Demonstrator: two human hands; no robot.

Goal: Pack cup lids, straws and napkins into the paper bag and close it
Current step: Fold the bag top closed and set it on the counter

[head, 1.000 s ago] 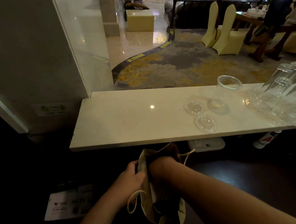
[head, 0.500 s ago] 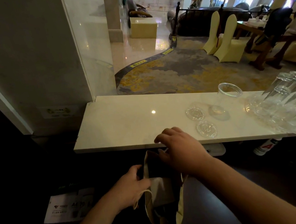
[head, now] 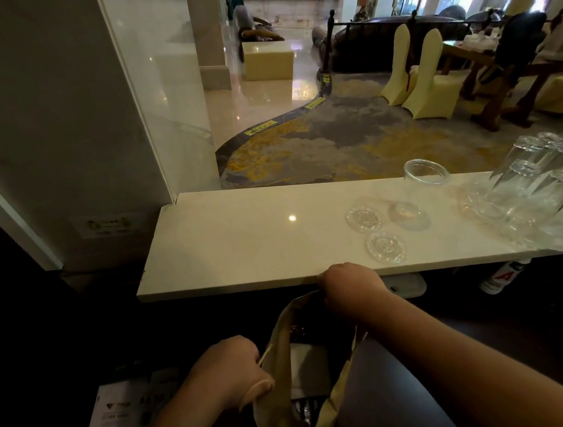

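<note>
Since the paper bag [head: 282, 378] is thin and floppy, I keep my left hand [head: 230, 373] and right hand [head: 351, 291] pinching its rim.

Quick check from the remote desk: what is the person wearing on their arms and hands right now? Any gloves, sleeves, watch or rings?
Nothing shows on them. The left hand and right hand are bare, with no gloves. Both forearms are uncovered as far as the bottom edge of the head view, so no sleeve cuff appears. No watch, bracelet or ring is visible at the wrists or on the visible fingers, though the lighting below the counter is dim.

bare counter [head: 242, 244] left of lids [head: 363, 218]
</note>
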